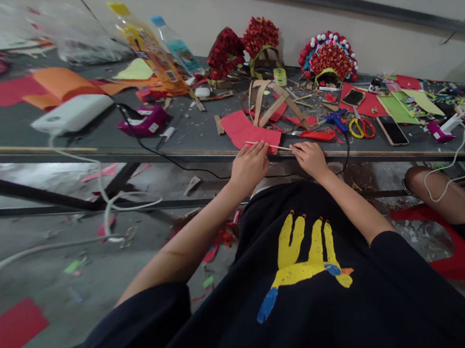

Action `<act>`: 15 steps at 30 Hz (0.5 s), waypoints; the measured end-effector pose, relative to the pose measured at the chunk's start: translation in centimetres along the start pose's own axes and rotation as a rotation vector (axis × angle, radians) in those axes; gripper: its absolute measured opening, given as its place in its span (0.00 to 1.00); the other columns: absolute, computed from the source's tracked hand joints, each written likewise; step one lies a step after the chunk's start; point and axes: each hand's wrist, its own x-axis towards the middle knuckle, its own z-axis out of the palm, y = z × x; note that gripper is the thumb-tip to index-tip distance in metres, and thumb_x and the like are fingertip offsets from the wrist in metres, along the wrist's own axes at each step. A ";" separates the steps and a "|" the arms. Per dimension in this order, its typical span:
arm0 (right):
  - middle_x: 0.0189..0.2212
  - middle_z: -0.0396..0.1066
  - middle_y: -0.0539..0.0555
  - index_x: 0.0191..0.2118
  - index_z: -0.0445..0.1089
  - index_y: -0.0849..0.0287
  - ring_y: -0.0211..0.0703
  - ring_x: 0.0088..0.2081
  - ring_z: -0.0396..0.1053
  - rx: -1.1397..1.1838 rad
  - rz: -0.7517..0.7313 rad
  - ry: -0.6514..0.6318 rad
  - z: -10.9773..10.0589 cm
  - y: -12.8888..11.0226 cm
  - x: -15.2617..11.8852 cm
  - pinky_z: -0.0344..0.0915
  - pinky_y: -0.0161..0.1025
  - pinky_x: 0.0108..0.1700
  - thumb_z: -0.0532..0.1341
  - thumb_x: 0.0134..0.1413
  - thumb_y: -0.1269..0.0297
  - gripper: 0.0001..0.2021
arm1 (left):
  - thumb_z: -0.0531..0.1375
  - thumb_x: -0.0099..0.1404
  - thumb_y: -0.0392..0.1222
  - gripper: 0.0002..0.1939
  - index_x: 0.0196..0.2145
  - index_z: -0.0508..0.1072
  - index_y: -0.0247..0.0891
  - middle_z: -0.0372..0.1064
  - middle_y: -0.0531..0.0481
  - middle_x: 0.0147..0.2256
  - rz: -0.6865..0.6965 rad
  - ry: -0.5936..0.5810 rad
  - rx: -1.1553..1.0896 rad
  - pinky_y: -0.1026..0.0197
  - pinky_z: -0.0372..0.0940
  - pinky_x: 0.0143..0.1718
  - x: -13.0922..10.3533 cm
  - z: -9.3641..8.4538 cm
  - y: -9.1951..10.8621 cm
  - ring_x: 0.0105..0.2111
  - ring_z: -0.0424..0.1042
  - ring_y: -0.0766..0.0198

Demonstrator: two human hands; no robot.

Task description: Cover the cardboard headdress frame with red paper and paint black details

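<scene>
My left hand (251,162) lies at the table's front edge, its fingers stretched out flat on a piece of red paper (248,130). A thin wooden stick (276,146) runs along the paper by these fingertips. At the stick's right end, my right hand (311,159) is closed on it in a pinch. Just behind the hands stands a frame of bent cardboard strips (271,103). Red-handled cutter or scissors (316,135) lie close to my right hand, with a blue glue gun (337,121) beyond.
Red-and-yellow scissors (361,127) and a phone (393,130) lie to the right. Decorated red headdresses (331,59) stand along the wall. Bottles (153,49), a white power strip (73,114) and a purple tape dispenser (144,120) stand left. Another person's knee (442,193) is at right.
</scene>
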 end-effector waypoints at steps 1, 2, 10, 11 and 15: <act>0.50 0.75 0.57 0.56 0.72 0.55 0.45 0.50 0.66 0.002 -0.005 0.006 0.0 0.0 0.0 0.55 0.42 0.48 0.49 0.70 0.65 0.18 | 0.46 0.69 0.37 0.25 0.59 0.69 0.25 0.64 0.34 0.59 -0.001 0.008 -0.001 0.46 0.57 0.63 0.0 0.0 0.0 0.60 0.65 0.50; 0.50 0.76 0.57 0.56 0.73 0.55 0.45 0.49 0.66 0.001 -0.008 0.008 0.1 -0.1 0.0 0.56 0.42 0.48 0.50 0.70 0.65 0.18 | 0.46 0.69 0.37 0.25 0.58 0.69 0.26 0.65 0.34 0.59 -0.003 0.016 -0.005 0.46 0.57 0.63 0.1 0.1 0.0 0.59 0.66 0.50; 0.42 0.77 0.56 0.52 0.76 0.54 0.43 0.41 0.66 -0.008 -0.017 -0.004 -0.4 -0.6 0.1 0.54 0.41 0.42 0.50 0.70 0.66 0.17 | 0.48 0.69 0.38 0.23 0.56 0.71 0.26 0.66 0.33 0.58 -0.019 0.035 -0.030 0.44 0.57 0.63 -0.5 0.2 0.1 0.57 0.67 0.48; 0.42 0.77 0.56 0.52 0.76 0.55 0.43 0.41 0.65 -0.005 -0.020 0.001 -0.4 -0.6 0.0 0.54 0.41 0.42 0.50 0.70 0.66 0.17 | 0.48 0.69 0.38 0.23 0.56 0.71 0.26 0.66 0.34 0.58 -0.020 0.035 -0.031 0.45 0.57 0.63 -0.6 0.3 0.2 0.57 0.67 0.48; 0.40 0.76 0.56 0.50 0.77 0.55 0.42 0.39 0.65 0.011 -0.035 0.039 -0.2 -0.5 0.0 0.54 0.40 0.41 0.51 0.70 0.66 0.17 | 0.49 0.69 0.38 0.23 0.57 0.70 0.25 0.66 0.33 0.58 -0.026 0.036 -0.022 0.47 0.57 0.63 -0.8 0.4 0.2 0.57 0.67 0.49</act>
